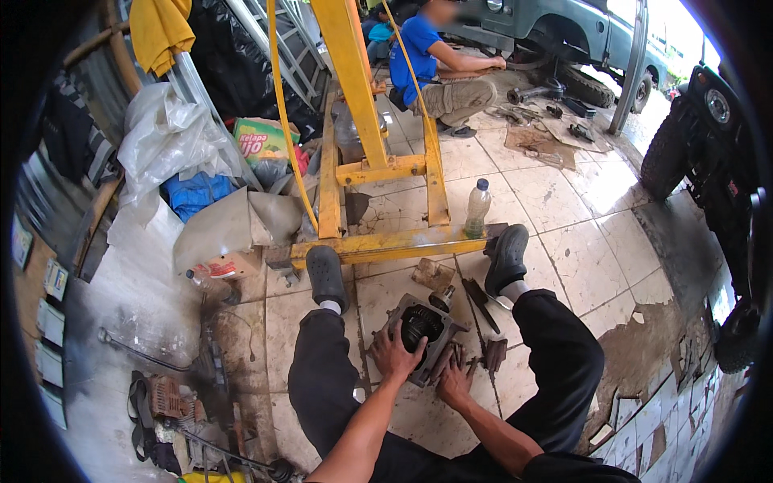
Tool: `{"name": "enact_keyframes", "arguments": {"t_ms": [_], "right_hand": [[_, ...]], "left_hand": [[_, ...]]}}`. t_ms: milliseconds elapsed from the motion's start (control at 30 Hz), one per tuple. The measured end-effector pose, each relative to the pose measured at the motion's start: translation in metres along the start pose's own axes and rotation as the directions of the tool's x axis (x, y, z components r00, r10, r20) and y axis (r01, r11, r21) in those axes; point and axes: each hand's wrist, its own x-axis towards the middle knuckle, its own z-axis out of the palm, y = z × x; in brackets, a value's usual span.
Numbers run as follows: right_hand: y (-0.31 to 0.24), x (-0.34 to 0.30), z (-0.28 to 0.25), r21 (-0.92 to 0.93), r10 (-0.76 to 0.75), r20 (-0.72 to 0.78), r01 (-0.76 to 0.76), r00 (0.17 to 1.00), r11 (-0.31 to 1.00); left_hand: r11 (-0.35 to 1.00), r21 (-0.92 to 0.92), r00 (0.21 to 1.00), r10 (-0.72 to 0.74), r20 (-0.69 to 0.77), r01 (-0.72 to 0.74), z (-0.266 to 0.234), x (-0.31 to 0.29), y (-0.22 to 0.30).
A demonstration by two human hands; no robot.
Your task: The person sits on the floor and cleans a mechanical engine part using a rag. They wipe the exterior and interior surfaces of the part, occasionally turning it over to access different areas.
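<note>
A grey metal gearbox housing [392, 315] with a dark toothed gear [420, 324] inside stands on the tiled floor between my feet. My left hand [394, 356] lies over its near left side, thumb and fingers spread beside the gear. My right hand [456, 381] is low at the housing's near right corner, its fingers bent together. What it holds, if anything, is too small to make out. Reddish-brown pieces [494, 354] lie just right of that hand. A shaft end [440, 299] sticks out at the housing's far side.
A yellow steel frame [386, 245] stands just beyond my shoes, with a capped plastic bottle [477, 208] by it. A long dark bar [481, 306] lies right of the housing. Loose parts [173, 402] litter the left. Farther off, a person in blue [412, 60] crouches near a vehicle [555, 32].
</note>
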Motion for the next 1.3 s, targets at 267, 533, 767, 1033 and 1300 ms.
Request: {"name": "enact_keyframes", "arguments": {"t_ms": [267,533,767,1033,1300], "right_hand": [[0.005,-0.002,-0.003,-0.039,-0.057,-0.020,0.056,0.998,0.998],[0.007,0.002,-0.001,-0.092,-0.028,0.048,0.032,0.998,0.995],[-0.005,-0.002,0.007,-0.065,0.033,-0.010,-0.034,0.999,0.997],[-0.003,-0.007,0.006,-0.034,0.019,0.031,-0.018,0.999,0.999],[-0.004,-0.009,-0.008,-0.040,-0.018,0.108,0.023,0.994,0.999]], "left_hand": [[0.999,-0.038,1.000,0.001,-0.008,-0.001,0.005,0.002,0.002],[1.000,-0.018,1.000,0.015,-0.018,-0.016,0.001,0.000,0.000],[1.000,-0.009,0.999,0.019,-0.047,-0.020,0.003,0.001,0.003],[1.000,-0.015,1.000,0.008,-0.005,-0.008,-0.001,0.000,0.002],[1.000,0.005,1.000,-0.011,-0.017,0.011,0.005,0.001,0.001]]}}
